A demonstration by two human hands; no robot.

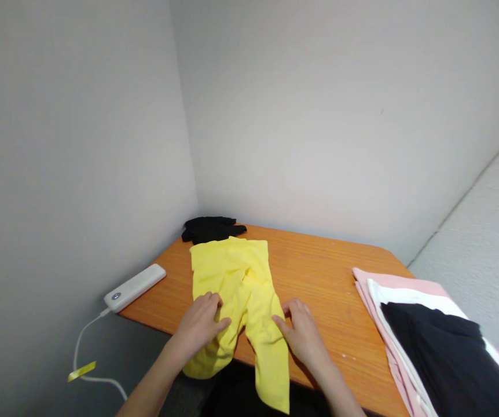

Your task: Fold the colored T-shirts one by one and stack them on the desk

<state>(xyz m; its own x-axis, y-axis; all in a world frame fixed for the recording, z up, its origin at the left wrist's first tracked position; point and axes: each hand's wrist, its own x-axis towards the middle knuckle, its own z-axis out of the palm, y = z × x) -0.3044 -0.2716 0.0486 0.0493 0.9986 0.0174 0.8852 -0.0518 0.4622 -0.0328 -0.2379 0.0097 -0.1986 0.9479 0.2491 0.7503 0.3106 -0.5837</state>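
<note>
A pair of yellow pants lies spread out, its waist toward the wall and its legs toward me. The leg ends hang over the near edge of the table. My left hand rests on the left leg, thumb apart from the fingers. At the outer edge of the right leg is my right hand, its thumb touching the fabric and its fingers spread from the thumb. Neither hand visibly pinches the cloth.
The wooden table stands in a corner between walls. A black garment lies at the back left. A white power bank with a cable sits at the left edge. Folded pink, white and black clothes are stacked at right.
</note>
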